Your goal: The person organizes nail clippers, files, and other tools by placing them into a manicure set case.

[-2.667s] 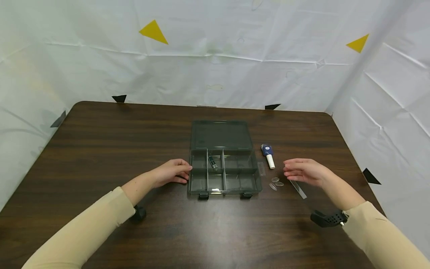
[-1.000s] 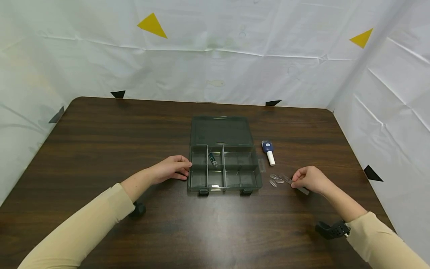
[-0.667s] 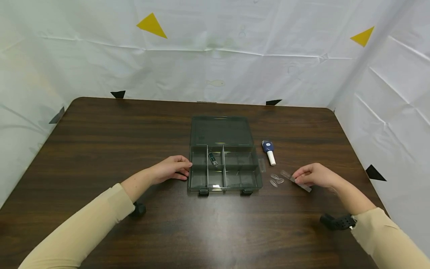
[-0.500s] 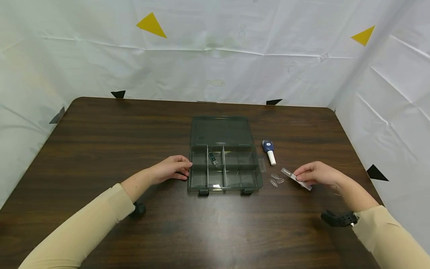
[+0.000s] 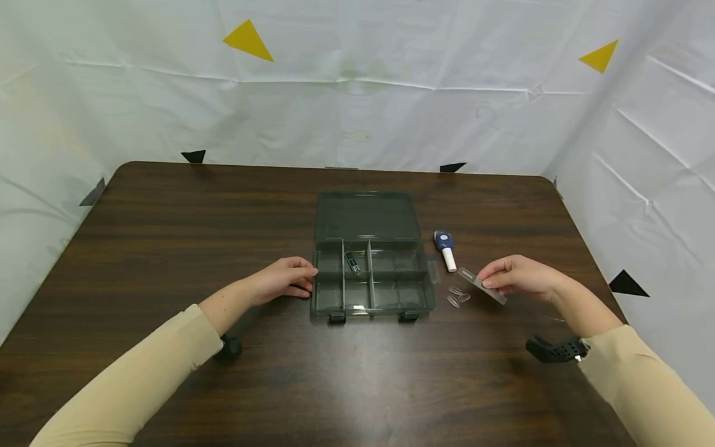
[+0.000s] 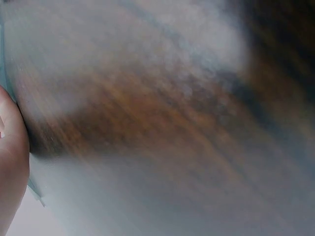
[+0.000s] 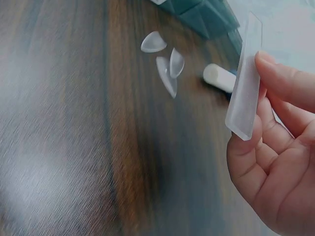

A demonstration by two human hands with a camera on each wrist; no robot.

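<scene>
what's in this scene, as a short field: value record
left hand: rests against the left side of the organizer box
right hand: pinches a clear plastic strip, lifted off the table
box: lid open, small dark item in a rear compartment
beside box: blue and white tube, three clear petal-shaped pieces

Left hand [image 5: 283, 282] rests flat, seemingly relaxed; right hand [image 5: 516, 277] is raised, fingertips pinched.
</scene>
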